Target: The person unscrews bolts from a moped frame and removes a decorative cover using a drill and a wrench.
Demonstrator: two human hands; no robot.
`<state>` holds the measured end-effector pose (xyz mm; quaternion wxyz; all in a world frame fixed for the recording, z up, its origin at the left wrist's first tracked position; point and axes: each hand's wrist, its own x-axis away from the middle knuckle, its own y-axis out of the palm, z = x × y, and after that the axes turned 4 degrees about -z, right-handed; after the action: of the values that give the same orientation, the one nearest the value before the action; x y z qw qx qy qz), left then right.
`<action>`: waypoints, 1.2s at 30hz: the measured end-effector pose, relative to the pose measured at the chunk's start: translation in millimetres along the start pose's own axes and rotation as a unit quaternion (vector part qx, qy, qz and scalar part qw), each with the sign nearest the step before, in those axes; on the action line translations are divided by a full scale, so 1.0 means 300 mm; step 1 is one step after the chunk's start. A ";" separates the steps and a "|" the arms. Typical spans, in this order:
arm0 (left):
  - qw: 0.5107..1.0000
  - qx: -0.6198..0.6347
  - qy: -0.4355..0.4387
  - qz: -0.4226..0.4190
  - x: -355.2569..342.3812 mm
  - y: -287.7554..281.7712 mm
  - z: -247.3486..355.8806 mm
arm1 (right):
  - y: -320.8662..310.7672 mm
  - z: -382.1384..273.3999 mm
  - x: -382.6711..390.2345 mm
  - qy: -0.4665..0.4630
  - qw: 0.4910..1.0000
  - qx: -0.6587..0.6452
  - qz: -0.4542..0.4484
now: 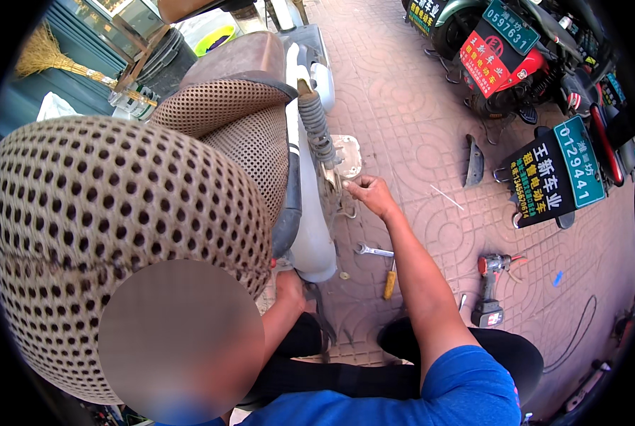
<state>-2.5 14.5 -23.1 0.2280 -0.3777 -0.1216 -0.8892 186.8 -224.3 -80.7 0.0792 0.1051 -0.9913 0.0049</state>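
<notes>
A scooter with a mesh-covered seat [119, 192] and white body panel [312, 238] stands at my left. Along its side a shock absorber [316, 128] with a grey coil spring reaches down to the wheel hub [347, 156]. My right hand [371, 196] is at the shock's lower end, thumb and finger pinched together; what lies between them is too small to make out. Low behind the white panel is my left hand [289, 290], its fingers mostly hidden by the scooter. A blurred patch covers part of the left arm.
A spanner [376, 250] and a yellow-handled screwdriver [390, 282] lie on the paving by my right forearm. Farther right are a cordless impact wrench [488, 291], a dark metal strip [473, 162] and parked scooters [601, 153]. A broom [62, 64] and black bucket [167, 60] stand far left.
</notes>
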 end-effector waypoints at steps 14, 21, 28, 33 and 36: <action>1.000 0.008 0.003 -0.003 -0.034 -0.014 -0.022 | -0.010 -0.027 0.005 0.038 0.999 0.031 -0.017; 1.000 0.007 0.011 0.014 -0.042 -0.018 -0.021 | 0.032 -0.030 0.006 0.007 0.998 -0.059 0.006; 0.999 -0.025 -0.039 -0.011 0.092 0.054 0.065 | 0.016 -0.021 0.012 0.028 0.997 -0.060 -0.025; 0.999 -0.027 -0.037 -0.001 0.087 0.049 0.064 | 0.028 -0.057 0.035 -0.017 0.995 -0.100 -0.027; 0.999 -0.020 -0.033 -0.007 0.069 0.038 0.061 | 0.020 -0.088 0.039 0.024 0.996 -0.067 -0.044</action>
<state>1.6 5.3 5.0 0.2102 -0.4100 -0.1140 -0.8802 178.5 -220.2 -52.7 0.1101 0.1430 -0.9816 -0.0626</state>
